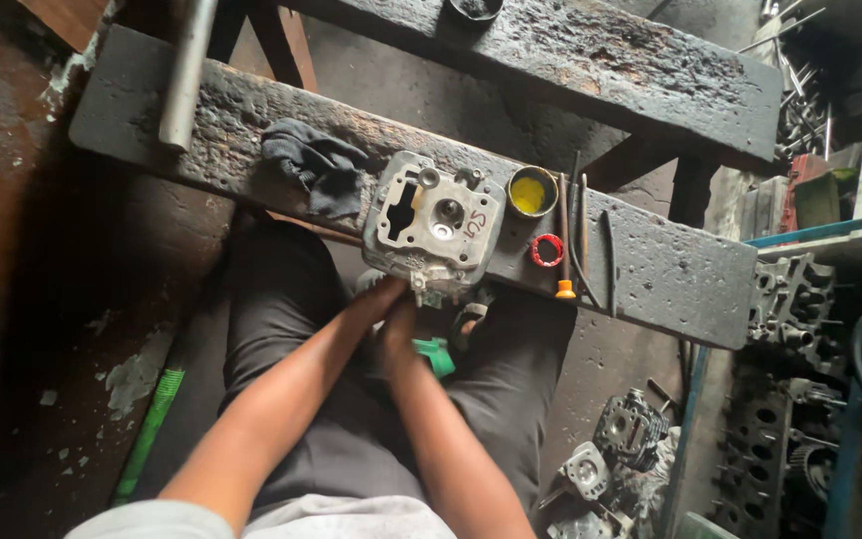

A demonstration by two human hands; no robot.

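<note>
1. Grey cast metal, pretty grimy: that's the engine cylinder head (432, 224), which is set on the near edge of a blackened, oil-soaked wooden plank (670, 269), with its lower edge hanging a bit past the plank toward the person.
2. The left hand (379, 299) is stretched up to the lower edge of the cylinder head, fingertips touching it or just under it. How far the fingers are curled can't really be made out from this angle.
3. The right hand (398, 339) is pressed in right beside the left one, just below the casting. It looks wrapped around a green-handled tool (437, 355), though the grip itself is mostly hidden by the wrist.
4. Both hands are held close together over the lap, which is covered by dark trousers (291, 299).
5. A dark rag (319, 168) is dumped on the plank just left of the head.
6. To the right, a small round tin of yellow paste (531, 192) is seen, then a red ring (547, 251) and a few thin rods (583, 240), one with an orange tip.
7. A grey metal pipe (188, 72) is laid across the plank's far left end.
8. More engine castings (631, 431) are piled on the floor at lower right.
</note>
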